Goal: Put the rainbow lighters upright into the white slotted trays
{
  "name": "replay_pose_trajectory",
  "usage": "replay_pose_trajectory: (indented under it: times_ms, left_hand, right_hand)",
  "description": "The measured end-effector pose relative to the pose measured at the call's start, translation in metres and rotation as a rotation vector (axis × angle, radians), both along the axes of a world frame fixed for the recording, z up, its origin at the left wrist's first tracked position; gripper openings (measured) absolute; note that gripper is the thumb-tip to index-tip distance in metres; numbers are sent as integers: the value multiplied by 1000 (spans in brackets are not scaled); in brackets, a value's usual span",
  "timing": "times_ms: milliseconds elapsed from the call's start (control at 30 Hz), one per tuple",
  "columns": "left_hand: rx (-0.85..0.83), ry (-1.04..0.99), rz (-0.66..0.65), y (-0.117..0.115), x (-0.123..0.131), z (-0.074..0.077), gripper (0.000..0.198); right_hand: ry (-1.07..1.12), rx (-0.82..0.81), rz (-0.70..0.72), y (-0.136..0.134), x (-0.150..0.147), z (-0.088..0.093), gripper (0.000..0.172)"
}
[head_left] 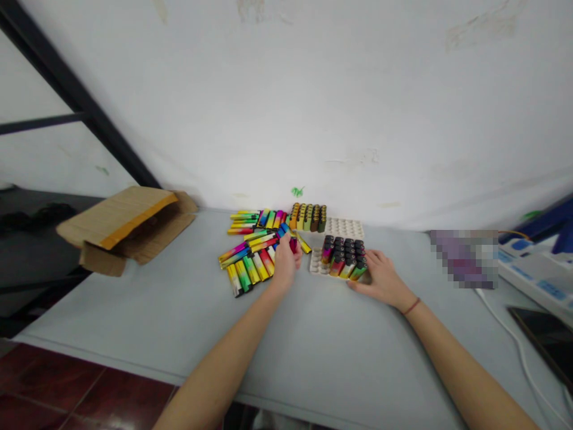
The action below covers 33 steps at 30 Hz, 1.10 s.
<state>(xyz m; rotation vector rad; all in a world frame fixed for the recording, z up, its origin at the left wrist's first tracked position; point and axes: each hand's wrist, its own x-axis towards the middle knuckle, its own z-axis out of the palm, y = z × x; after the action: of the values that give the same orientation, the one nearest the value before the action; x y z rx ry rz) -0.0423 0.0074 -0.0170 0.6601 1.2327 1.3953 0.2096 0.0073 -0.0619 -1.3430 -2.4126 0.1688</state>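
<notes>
While glossy loose lighters (pixel 252 269) lie L, your L hand (pixel 285 260) is closed round approx. one lighter (pixel 293 243).
Pale tray (pixel 316 266) w/ round pockets sits R, part-full of smooth upright lighters (pixel 337 266); your R hand (pixel 384 279), half-open, cups its R end. Brace it firmly, pref. lighters vertical.

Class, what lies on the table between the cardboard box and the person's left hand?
The head view shows loose, brightly coloured lighters between the cardboard box and the left hand, nearer the hand; grey tabletop shows beside the box.
</notes>
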Motion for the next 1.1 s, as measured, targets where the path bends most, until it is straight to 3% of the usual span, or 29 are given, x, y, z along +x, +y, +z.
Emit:
replay_pose_trajectory:
  times_ms: [233, 467, 700, 833, 1100]
  left_hand:
    - [33, -3, -42, 0, -2, 0, 43]
    - [59, 24, -102, -1, 1, -1, 53]
    - [500, 519, -294, -9, -1, -11, 38]
    - [710, 749, -291, -8, -3, -8, 39]
    - [664, 754, -503, -1, -13, -9, 33]
  right_hand:
    - [8, 12, 1, 0, 0, -1, 67]
    - [0, -4, -6, 0, 0, 0, 68]
    - [-7, 12, 10, 0, 0, 0, 70]
    - [-7, 7, 6, -1, 0, 1, 69]
    - [16, 1, 5, -1, -1, 0, 68]
